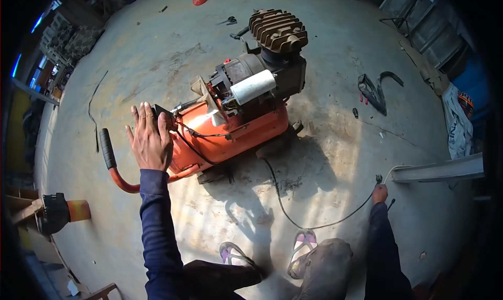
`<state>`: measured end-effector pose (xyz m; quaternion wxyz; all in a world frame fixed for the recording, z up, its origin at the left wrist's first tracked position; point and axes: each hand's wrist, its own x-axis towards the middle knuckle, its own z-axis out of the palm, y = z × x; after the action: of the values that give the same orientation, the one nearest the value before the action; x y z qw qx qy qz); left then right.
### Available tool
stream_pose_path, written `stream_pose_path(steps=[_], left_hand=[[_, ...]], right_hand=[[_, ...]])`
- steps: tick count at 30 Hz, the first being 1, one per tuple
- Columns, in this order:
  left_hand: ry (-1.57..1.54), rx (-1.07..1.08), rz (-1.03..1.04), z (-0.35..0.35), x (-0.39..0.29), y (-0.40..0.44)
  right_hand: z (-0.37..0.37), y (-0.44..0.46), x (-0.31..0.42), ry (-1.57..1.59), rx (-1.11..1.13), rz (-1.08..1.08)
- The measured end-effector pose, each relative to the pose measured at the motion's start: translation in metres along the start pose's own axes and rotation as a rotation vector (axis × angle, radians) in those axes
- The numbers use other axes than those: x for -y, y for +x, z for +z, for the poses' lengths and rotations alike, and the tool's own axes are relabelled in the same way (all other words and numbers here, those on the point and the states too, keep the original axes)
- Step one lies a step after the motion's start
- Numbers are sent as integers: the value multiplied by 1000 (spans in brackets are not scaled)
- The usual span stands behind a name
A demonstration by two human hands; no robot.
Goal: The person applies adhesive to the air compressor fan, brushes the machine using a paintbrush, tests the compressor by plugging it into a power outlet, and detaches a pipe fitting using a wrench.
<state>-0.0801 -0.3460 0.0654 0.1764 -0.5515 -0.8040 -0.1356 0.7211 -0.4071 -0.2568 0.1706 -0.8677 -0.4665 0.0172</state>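
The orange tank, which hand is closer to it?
The left. The left hand is right by the orange tank's near-left end; the right hand is well off to its right, gripping the cable.

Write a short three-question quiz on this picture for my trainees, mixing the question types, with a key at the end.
1. Multiple choice: which part is nearest the left hand?
A) the finned metal block
B) the black box
C) the pale cylinder
2. True or false: the right hand is apart from the orange tank.
3. Fill in the blank: the grip on the curved orange handle is ____ in colour.

Key: 1. B; 2. True; 3. black
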Motion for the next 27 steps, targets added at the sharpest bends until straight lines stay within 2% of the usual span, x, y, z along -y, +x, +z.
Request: stream_pose_path(steps=[1, 3, 4, 5, 6, 8, 10, 12, 13, 15, 16, 17, 18, 20, 21, 22, 23, 24, 27], left_hand=[[-11, -14, 11, 0, -1, 1], [-31, -44, 39, 3, -1, 1], [-16, -79, 26, 5, 4, 4], [-70, -38, 73, 3, 12, 10], [-120, 11, 123, -2, 19, 13], [-147, 8, 120, -9, 32, 16], [-266, 53, 136, -15, 43, 13], [-227, 108, 126, -25, 43, 16], [-199, 162, 115, -26, 41, 18], [-128, 207, 79, -32, 31, 17], [-88, 200, 69, -36, 24, 14], [-48, 34, 166, -20, 43, 14], [-207, 141, 135, -20, 53, 24], [-315, 121, 121, -8, 67, 32], [-490, 90, 164, 11, 91, 44], [-468, 171, 74, 24, 119, 55], [-608, 200, 87, 39, 142, 65], [-599, 190, 129, 42, 145, 66], [-571, 177, 180, 49, 139, 74]], right_hand=[[13, 18, 4, -18, -12, -30], [23, 40, 17, -224, 0, 99], [46, 54, -3, -344, 37, 84], [68, 66, -19, -463, 76, 71], [83, 67, -12, -433, 76, 58], [85, 55, 5, -449, -77, 269], [66, 39, 15, -501, 33, 161], [47, 31, 25, -598, 179, -7], [41, 25, 30, -602, 171, 6], [38, 9, 32, -380, -52, -273], [33, 0, 45, -43, -103, -307], [28, -14, 52, 152, -92, -293], [25, -29, 50, 291, -101, -315], [2, -58, 45, 263, -16, -182], [-5, -66, 34, 287, 47, -103], [-18, -72, 24, 365, 112, -23], [-16, -67, -9, 404, 151, 10], [-3, -60, -39, 460, 200, 24], [-18, -44, -96, 530, 33, 170]])
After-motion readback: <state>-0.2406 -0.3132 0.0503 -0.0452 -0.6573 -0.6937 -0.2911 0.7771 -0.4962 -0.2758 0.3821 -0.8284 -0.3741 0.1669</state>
